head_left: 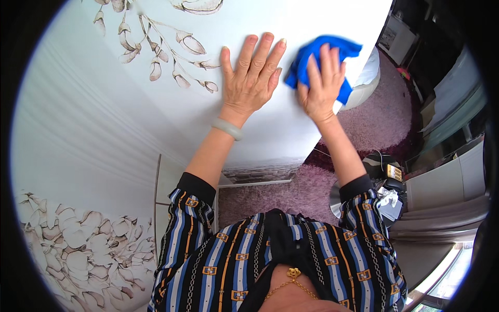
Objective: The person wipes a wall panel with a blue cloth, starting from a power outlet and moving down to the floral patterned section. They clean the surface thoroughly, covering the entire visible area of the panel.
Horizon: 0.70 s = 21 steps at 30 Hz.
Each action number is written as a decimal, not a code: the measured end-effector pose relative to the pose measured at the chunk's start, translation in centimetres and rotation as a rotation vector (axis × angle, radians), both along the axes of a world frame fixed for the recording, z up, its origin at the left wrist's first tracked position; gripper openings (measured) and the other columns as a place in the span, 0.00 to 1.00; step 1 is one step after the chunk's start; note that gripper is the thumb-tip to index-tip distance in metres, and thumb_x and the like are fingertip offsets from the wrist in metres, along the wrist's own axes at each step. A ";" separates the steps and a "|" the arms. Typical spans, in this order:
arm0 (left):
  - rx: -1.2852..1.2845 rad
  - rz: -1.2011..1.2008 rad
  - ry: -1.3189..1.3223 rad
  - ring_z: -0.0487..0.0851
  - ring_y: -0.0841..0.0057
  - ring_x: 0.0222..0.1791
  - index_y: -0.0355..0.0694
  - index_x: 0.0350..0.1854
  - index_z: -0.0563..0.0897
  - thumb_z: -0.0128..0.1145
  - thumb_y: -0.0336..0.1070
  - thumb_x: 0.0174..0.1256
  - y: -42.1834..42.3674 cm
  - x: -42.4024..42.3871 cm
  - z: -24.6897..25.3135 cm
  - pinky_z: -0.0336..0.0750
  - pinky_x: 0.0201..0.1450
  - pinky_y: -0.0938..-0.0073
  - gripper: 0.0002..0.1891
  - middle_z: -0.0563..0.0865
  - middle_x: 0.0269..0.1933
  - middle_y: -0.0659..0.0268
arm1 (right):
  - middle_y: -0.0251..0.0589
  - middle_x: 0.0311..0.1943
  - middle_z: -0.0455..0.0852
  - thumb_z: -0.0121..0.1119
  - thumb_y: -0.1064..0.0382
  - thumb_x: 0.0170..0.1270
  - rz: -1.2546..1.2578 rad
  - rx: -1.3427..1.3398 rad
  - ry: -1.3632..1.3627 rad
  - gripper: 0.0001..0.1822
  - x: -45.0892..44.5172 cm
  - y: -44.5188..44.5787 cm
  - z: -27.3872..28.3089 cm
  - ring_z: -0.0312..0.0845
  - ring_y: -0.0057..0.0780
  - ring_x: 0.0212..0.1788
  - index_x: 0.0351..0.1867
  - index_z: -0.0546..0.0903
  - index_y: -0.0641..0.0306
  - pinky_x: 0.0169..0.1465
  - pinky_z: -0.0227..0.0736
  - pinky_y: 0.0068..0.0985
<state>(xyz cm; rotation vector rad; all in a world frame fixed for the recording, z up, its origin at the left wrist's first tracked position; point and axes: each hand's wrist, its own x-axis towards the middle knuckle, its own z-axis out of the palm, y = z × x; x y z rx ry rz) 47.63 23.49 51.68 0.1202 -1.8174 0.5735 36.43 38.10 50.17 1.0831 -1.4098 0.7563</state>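
My left hand (249, 74) rests flat on a white wall panel (187, 105) with its fingers spread and nothing in it. A pale bangle (227, 129) circles that wrist. Just left of the fingertips, brown-and-white flower buds (191, 43) are printed on the panel. To the right, my right hand (324, 85) presses a crumpled blue cloth (312, 50) against the same surface, close to the panel's right edge. Parts of the cloth stick out around the fingers, and the rest is hidden under the palm.
Below spreads a purple shaggy carpet (261, 199). At the right, a round side table (334, 199) carries a phone or remote-like device (394, 172) and a white cable (389, 197). A pale round pouf (364, 91) stands behind the panel edge. Grey curtains (436, 218) hang at the far right.
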 end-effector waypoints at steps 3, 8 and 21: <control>0.006 -0.037 0.007 0.58 0.65 0.76 0.57 0.72 0.69 0.50 0.47 0.69 0.7 -0.5 0.3 0.36 0.75 0.42 0.28 0.65 0.75 0.67 | 0.31 0.69 0.71 0.57 0.60 0.60 -0.031 0.377 0.082 0.26 -0.4 1.6 -9.9 0.67 0.32 0.67 0.62 0.78 0.39 0.71 0.54 0.43; -0.023 0.006 0.027 0.59 0.64 0.76 0.56 0.71 0.70 0.49 0.46 0.69 0.1 0.3 0.3 0.37 0.75 0.42 0.27 0.66 0.74 0.66 | 0.25 0.70 0.70 0.59 0.54 0.59 -0.059 0.327 0.142 0.29 -0.3 1.1 -5.4 0.68 0.24 0.66 0.65 0.74 0.33 0.71 0.48 0.51; -0.030 -0.010 0.022 0.57 0.63 0.77 0.49 0.69 0.74 0.46 0.40 0.68 0.2 0.1 0.1 0.33 0.77 0.47 0.25 0.67 0.74 0.61 | 0.32 0.75 0.60 0.56 0.62 0.60 0.107 0.573 0.269 0.35 -2.4 2.3 -4.9 0.54 0.28 0.76 0.72 0.66 0.47 0.75 0.48 0.35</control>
